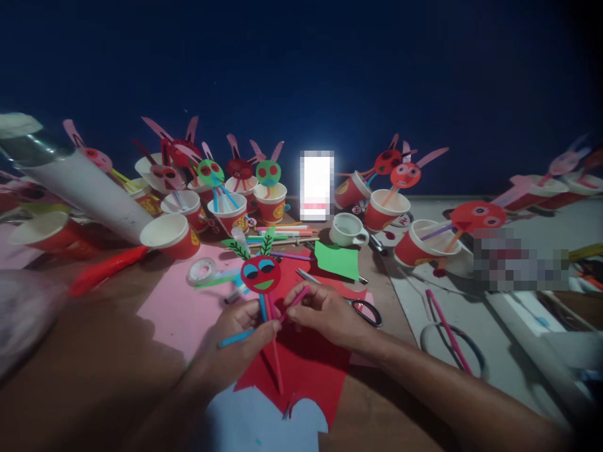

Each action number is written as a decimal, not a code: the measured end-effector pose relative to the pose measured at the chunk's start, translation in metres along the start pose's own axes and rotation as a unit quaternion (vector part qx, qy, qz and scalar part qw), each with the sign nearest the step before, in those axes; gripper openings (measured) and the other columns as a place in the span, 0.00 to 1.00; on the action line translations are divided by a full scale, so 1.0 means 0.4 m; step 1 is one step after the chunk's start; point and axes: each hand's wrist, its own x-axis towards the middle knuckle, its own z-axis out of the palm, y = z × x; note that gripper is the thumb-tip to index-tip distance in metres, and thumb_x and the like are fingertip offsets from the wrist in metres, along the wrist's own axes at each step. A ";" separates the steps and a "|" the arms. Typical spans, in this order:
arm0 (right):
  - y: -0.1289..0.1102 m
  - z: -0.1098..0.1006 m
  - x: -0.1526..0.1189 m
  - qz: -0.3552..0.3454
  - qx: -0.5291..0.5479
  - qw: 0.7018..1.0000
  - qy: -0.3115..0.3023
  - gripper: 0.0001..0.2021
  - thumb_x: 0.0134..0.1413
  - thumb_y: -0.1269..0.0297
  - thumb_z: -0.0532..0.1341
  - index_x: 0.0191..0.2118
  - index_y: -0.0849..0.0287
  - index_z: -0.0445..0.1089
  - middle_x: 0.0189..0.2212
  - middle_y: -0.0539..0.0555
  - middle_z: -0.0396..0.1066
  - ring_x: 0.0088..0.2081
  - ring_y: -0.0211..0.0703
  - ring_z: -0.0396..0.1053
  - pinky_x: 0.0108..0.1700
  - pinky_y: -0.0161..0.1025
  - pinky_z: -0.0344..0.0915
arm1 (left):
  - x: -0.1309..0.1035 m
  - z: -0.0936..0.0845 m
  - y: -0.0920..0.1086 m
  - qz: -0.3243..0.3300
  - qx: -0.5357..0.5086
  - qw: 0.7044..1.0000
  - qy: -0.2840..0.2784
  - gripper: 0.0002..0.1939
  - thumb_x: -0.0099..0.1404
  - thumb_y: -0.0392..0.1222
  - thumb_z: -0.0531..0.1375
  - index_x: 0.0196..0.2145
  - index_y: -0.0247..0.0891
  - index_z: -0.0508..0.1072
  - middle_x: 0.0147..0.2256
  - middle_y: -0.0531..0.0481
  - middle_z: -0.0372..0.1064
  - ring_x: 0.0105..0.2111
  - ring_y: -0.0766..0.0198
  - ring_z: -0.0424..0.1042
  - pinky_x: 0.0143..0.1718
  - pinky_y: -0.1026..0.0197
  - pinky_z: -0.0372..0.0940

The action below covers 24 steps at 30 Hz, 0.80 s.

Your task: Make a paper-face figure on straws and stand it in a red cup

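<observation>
Is brown, a tabletop (94, 358). Bears pink sheet (162, 314) left of center, red sheet (315, 370) overlapping it, pale blue sheet (268, 420) at near edge. Also carries white mug (348, 231) behind green paper piece (336, 262), colored pens (289, 231) left of mug, row of red-and-white paper cups (181, 245) along back, some tilted. Turns pale gray at right (405, 326); holds pink stick (450, 333) there, lying across dark loop (480, 355).

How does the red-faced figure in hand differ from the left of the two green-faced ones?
The red-faced figure has green ears; the green-faced figure has pink ones. The left hand holds the red-faced figure; a cup holds the green-faced figure. Both have round faces.
</observation>
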 end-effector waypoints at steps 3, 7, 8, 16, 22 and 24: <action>0.004 0.006 -0.005 -0.013 -0.032 0.999 0.010 0.11 0.51 0.62 0.64 0.40 0.61 0.71 0.32 0.51 0.74 0.32 0.36 0.70 0.37 0.35 0.66 | 0.000 0.003 0.004 0.004 0.009 1.000 -0.005 0.14 0.61 0.41 0.59 0.45 0.35 0.74 0.35 0.46 0.74 0.36 0.57 0.72 0.40 0.57 0.66; 0.001 0.019 -0.011 -0.020 -0.039 0.999 -0.001 0.13 0.52 0.61 0.62 0.43 0.60 0.73 0.36 0.54 0.75 0.39 0.43 0.72 0.44 0.41 0.67 | -0.002 0.009 0.010 0.027 0.019 0.999 -0.024 0.16 0.62 0.38 0.57 0.47 0.37 0.73 0.40 0.46 0.74 0.41 0.56 0.71 0.43 0.58 0.65; 0.001 0.022 -0.012 -0.023 -0.043 0.999 -0.003 0.13 0.53 0.61 0.62 0.43 0.60 0.73 0.36 0.54 0.75 0.39 0.43 0.72 0.44 0.41 0.67 | -0.003 0.011 0.012 0.028 0.018 0.999 -0.028 0.17 0.62 0.37 0.57 0.49 0.38 0.73 0.40 0.46 0.74 0.41 0.57 0.71 0.44 0.58 0.65; 0.001 0.039 -0.014 -0.027 -0.078 0.996 0.045 0.09 0.47 0.61 0.64 0.25 0.61 0.68 0.22 0.47 0.65 0.25 0.35 0.62 0.28 0.32 0.59 | -0.018 0.037 0.032 -0.001 0.043 0.999 -0.014 0.14 0.59 0.37 0.59 0.43 0.36 0.77 0.32 0.48 0.76 0.36 0.54 0.73 0.41 0.57 0.67; 0.012 0.041 -0.012 0.018 0.015 0.997 0.070 0.11 0.46 0.59 0.65 0.25 0.61 0.67 0.20 0.46 0.65 0.23 0.33 0.61 0.28 0.32 0.58 | -0.021 0.036 0.039 -0.001 -0.027 0.995 -0.095 0.18 0.60 0.40 0.60 0.48 0.35 0.72 0.40 0.43 0.75 0.40 0.53 0.73 0.44 0.54 0.66; 0.017 0.037 -0.009 0.018 0.039 0.995 0.085 0.12 0.46 0.58 0.65 0.25 0.61 0.67 0.20 0.47 0.66 0.23 0.33 0.62 0.28 0.32 0.58 | -0.021 0.031 0.038 0.012 -0.022 0.992 -0.124 0.20 0.60 0.40 0.60 0.50 0.35 0.69 0.44 0.43 0.73 0.41 0.55 0.72 0.46 0.55 0.65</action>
